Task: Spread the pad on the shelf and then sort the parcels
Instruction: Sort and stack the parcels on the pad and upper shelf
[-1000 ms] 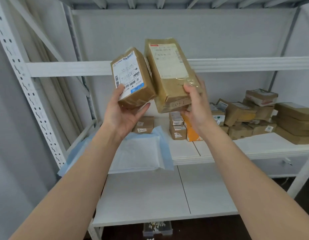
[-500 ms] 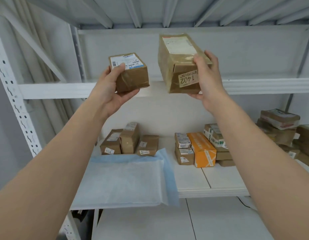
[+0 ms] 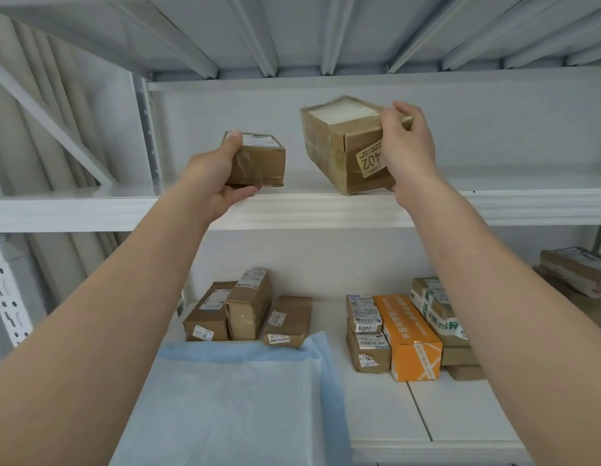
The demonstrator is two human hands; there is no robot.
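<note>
Left hand (image 3: 218,178) grips a small brown cardboard parcel (image 3: 258,161) at the upper white metal shelf (image 3: 309,206) edge. Right hand (image 3: 408,151) clamps a larger brown taped box (image 3: 339,146), tilted on that shelf. Light blue pad (image 3: 232,398) lies spread on the lower shelf (image 3: 427,415).

Both arms raised, left hand (image 3: 214,178) and right hand (image 3: 406,146) each gripping

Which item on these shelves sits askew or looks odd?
The larger brown cardboard parcel on the upper shelf is tilted, resting on one lower edge while the right hand grips it. The small brown cardboard parcel in the left hand sits level.
</note>
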